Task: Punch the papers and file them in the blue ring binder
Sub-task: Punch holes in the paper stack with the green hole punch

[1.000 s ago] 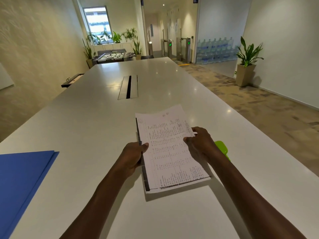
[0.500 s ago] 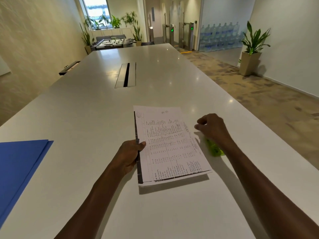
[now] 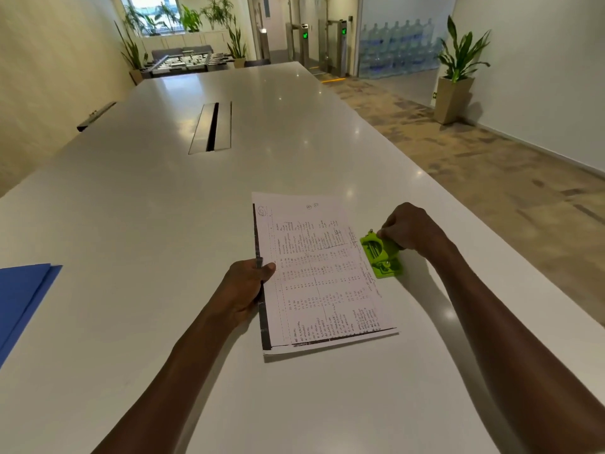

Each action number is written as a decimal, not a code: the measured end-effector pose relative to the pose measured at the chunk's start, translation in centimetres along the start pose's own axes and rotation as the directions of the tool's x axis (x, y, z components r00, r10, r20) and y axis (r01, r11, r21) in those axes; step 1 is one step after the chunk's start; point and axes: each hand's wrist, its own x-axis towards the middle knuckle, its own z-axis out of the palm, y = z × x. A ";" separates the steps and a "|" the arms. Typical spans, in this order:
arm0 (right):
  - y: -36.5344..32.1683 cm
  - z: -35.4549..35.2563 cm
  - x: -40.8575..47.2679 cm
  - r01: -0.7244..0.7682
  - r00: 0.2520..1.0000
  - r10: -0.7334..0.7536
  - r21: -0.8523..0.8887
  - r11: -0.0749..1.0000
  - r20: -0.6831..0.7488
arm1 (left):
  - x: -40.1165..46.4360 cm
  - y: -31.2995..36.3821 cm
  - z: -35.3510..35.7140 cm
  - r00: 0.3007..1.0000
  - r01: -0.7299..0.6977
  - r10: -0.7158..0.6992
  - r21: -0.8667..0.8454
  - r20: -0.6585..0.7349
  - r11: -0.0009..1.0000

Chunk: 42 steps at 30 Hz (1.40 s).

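Across the whole lower field runs a long white desk (image 3: 137,224), with a recessed cable slot (image 3: 211,127) toward 12 o'clock. At 9 o'clock, at the frame edge, lies the blue ring binder (image 3: 19,296), flat on the desk, closed, well apart from the other items. Just right of centre is the stack of papers (image 3: 322,273), printed face up with a dark band along its left edge; its near end appears slightly lifted, casting a shadow on the desk. Left hand (image 3: 245,290): grips the left edge of the papers, thumb on top and fingers curled beneath. Right hand (image 3: 411,229): at 3 o'clock of the papers, fingers curled round the far end of the green hole punch (image 3: 383,257). The punch is tilted onto its side, underside toward the camera, touching or just overlapping the right edge of the papers. Beyond the desk at 1 o'clock stands a potted plant (image 3: 456,77) on the floor.
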 end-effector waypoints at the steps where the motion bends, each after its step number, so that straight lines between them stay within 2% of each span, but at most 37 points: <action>1: 0.0 0.0 0.0 0.007 1.000 -0.007 0.005 1.000 -0.001 | 0.0 0.0 0.3 1.000 0.007 -0.007 0.002 -0.002 1.000; 22: 0.2 0.6 0.5 0.007 1.000 -0.007 0.016 1.000 -0.004 | -0.1 0.1 1.1 0.999 0.034 -0.034 0.010 -0.038 0.999; 34: 0.3 0.4 0.2 0.014 1.000 -0.014 0.020 1.000 -0.007 | 0.1 0.3 2.1 0.999 0.039 -0.039 -0.005 0.007 0.999; 42: 0.1 0.4 0.0 0.019 1.000 -0.019 0.014 1.000 -0.009 | 0.5 1.0 1.9 0.999 -0.016 0.015 0.016 0.042 1.000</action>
